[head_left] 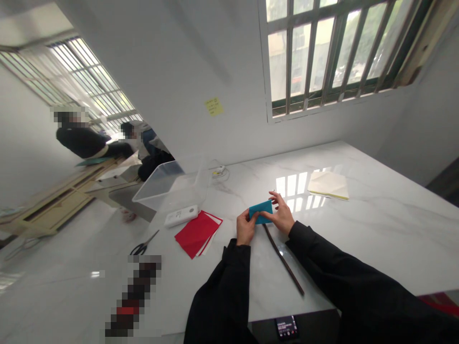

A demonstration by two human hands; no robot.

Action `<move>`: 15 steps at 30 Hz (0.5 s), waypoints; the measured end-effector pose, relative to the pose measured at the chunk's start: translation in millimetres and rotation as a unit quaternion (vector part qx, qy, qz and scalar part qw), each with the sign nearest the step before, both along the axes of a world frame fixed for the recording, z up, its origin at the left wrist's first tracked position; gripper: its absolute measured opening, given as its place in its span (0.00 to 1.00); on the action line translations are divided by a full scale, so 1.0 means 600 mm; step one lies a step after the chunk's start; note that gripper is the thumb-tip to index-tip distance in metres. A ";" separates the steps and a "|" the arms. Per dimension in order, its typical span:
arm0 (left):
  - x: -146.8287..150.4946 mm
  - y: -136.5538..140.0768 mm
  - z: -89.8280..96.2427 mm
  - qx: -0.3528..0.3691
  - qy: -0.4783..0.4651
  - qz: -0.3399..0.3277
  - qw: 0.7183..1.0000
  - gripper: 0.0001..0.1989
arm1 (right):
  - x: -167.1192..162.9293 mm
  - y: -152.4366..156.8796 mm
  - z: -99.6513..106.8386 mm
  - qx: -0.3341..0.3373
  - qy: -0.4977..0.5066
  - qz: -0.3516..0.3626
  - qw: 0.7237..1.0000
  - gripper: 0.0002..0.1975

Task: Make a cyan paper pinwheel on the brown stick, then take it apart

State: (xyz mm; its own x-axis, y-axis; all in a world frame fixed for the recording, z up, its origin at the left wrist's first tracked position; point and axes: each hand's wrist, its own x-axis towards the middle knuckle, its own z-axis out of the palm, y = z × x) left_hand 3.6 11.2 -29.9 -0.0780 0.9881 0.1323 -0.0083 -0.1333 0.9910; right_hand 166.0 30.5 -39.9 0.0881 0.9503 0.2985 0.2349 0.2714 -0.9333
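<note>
Left hand (pixel 245 230) and right hand (pixel 283 217) pinch a blue paper sheet (pixel 259 208) between them, probably so I can keep it steady. Nearer me than both, a dark brown strip (pixel 285 262) lies on the tabletop (pixel 376 229); red paper (pixel 195 233) rests left of the left hand, seemingly kept within reach.

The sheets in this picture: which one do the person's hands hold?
The blue sheet, between the left hand and right hand. The red sheet and the cream sheets lie untouched on the table, and the yellow note is on the wall.
</note>
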 end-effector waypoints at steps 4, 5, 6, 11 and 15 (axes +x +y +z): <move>-0.002 0.001 -0.002 0.003 0.000 -0.004 1.000 0.22 | -0.004 0.001 -0.007 -0.049 0.072 0.060 0.994 0.42; -0.002 0.002 -0.002 0.002 0.000 -0.004 1.000 0.22 | -0.004 0.001 -0.008 -0.057 0.082 0.077 0.992 0.40; -0.002 0.002 -0.002 0.001 -0.001 -0.003 1.000 0.23 | -0.005 0.000 -0.008 -0.061 0.089 0.090 0.990 0.38; -0.002 0.002 -0.004 -0.007 -0.004 -0.002 1.000 0.23 | -0.004 -0.001 -0.006 -0.062 0.095 0.113 0.987 0.29; -0.002 0.001 -0.004 -0.014 -0.004 -0.003 1.000 0.22 | -0.002 0.001 -0.005 -0.054 0.091 0.119 0.987 0.26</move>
State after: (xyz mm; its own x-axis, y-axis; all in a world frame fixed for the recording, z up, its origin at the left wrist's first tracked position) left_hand 2.2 12.0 -32.2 -0.0733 0.9920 0.1032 -0.0179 -0.1047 0.9943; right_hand 164.8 31.0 -42.9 -0.0988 0.9758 0.1950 0.0030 0.1963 -0.9805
